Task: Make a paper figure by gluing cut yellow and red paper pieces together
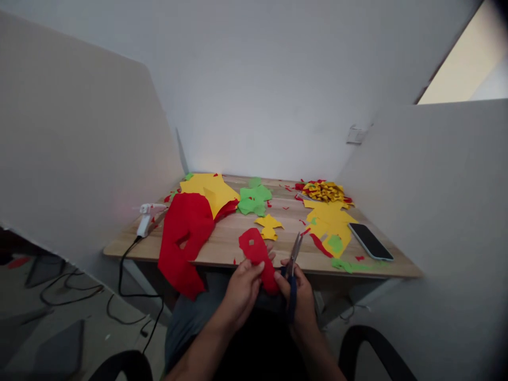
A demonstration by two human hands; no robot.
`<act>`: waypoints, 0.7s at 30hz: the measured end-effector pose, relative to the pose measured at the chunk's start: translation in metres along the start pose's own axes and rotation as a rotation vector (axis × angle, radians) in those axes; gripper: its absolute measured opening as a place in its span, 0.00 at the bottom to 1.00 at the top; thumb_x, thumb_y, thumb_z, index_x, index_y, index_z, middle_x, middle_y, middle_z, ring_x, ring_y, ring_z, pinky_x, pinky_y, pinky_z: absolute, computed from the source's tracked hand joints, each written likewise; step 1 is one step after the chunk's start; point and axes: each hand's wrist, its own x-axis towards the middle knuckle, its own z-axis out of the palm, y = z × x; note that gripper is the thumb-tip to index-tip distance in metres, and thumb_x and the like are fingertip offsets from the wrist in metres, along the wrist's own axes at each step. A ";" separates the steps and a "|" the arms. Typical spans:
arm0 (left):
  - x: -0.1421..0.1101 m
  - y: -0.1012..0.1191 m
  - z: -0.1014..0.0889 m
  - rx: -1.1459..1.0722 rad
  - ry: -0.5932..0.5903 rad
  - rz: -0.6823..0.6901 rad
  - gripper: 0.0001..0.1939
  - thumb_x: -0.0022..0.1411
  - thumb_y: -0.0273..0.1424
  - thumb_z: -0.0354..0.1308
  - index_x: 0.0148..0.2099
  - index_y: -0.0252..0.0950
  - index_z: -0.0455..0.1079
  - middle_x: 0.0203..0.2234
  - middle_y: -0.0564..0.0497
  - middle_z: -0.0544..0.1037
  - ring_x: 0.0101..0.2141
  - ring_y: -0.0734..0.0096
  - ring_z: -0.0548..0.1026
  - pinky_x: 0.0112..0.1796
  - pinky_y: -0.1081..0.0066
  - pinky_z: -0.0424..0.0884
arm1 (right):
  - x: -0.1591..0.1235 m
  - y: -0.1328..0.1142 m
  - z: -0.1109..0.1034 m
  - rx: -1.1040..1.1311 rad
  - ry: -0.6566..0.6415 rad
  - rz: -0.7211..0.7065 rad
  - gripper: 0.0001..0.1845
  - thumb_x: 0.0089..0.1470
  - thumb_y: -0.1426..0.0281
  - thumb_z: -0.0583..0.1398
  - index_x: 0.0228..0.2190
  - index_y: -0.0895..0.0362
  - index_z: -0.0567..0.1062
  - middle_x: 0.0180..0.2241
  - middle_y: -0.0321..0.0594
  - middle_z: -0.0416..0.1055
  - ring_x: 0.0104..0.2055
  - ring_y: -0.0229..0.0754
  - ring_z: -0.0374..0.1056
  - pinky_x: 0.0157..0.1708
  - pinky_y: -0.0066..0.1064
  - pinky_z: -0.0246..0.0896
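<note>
Red paper piece (260, 257), rounded with a small hole cut near its top, was pinched in the left hand (241, 288), fingers closed on its lower edge, just above the table's (222, 241) near edge. Right hand (298, 290) was closed around blue-handled scissors (293, 264), metal blades pointing up, beside the piece. On the table: a large limp red sheet (184, 233) draped over the near edge, yellow sheets (208, 188), jagged green scraps (254, 200), a star-like yellow cutout (269, 226), a phone (370, 241) at the right, and a white glue gun (146, 218) at the left.
</note>
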 end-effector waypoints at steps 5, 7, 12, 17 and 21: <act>-0.008 0.002 0.005 0.098 0.049 0.022 0.28 0.57 0.28 0.63 0.60 0.35 0.68 0.54 0.40 0.75 0.57 0.53 0.70 0.59 0.57 0.63 | -0.008 0.005 -0.003 -0.005 -0.058 -0.050 0.26 0.34 0.62 0.73 0.35 0.56 0.71 0.24 0.34 0.75 0.26 0.40 0.70 0.27 0.28 0.66; -0.010 0.007 0.008 0.080 0.060 0.053 0.28 0.57 0.29 0.64 0.60 0.36 0.68 0.55 0.40 0.75 0.56 0.52 0.71 0.58 0.57 0.64 | -0.010 0.008 -0.006 -0.022 -0.061 -0.079 0.26 0.36 0.61 0.73 0.37 0.56 0.71 0.22 0.32 0.73 0.23 0.37 0.68 0.25 0.27 0.64; -0.011 0.016 0.006 0.117 0.106 0.105 0.23 0.57 0.32 0.66 0.55 0.36 0.71 0.57 0.39 0.73 0.53 0.52 0.74 0.54 0.56 0.69 | 0.000 0.014 -0.024 -0.058 0.005 -0.097 0.33 0.41 0.52 0.70 0.45 0.57 0.71 0.24 0.36 0.75 0.20 0.35 0.64 0.20 0.25 0.58; -0.008 0.016 -0.004 0.366 0.123 0.094 0.21 0.55 0.39 0.67 0.48 0.33 0.74 0.51 0.37 0.77 0.44 0.53 0.80 0.45 0.60 0.74 | 0.020 0.004 -0.045 -0.361 -0.085 -0.215 0.30 0.43 0.57 0.70 0.46 0.56 0.74 0.30 0.41 0.78 0.31 0.46 0.73 0.32 0.33 0.67; -0.003 0.013 -0.010 0.508 0.125 0.062 0.24 0.52 0.43 0.68 0.45 0.31 0.77 0.39 0.39 0.83 0.34 0.63 0.81 0.36 0.68 0.74 | 0.054 -0.020 -0.052 -1.042 -0.029 -0.354 0.27 0.50 0.64 0.65 0.53 0.51 0.73 0.37 0.43 0.79 0.39 0.53 0.75 0.40 0.39 0.66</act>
